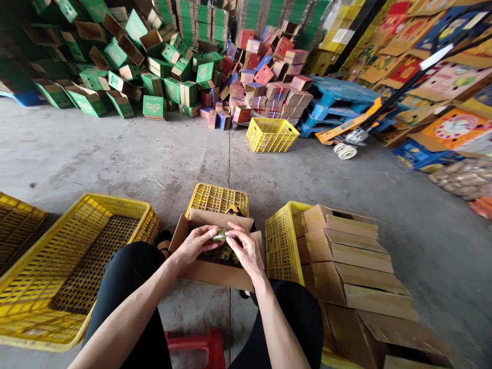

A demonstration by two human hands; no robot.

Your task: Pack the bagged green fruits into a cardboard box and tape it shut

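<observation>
Your forearms (138,305) reach fwd over your dark-clad thighs (126,277); L hand (196,243) and R hand (246,249) both half-curled, fingertips pinching a small green item (219,235) from either end, prob. for a steady grip. It's just above an open-topped cardboard box (215,272), prob. so anything slipping drops in w/ the dark greenish pcs (225,254); can't tell what they are. Box seems propped on a yellow crate (219,199), prob. for height. L of you: large crate (107,205) w/ perforated base; R: slatted crate (284,246) loaded w/ cartons (357,256).
</observation>
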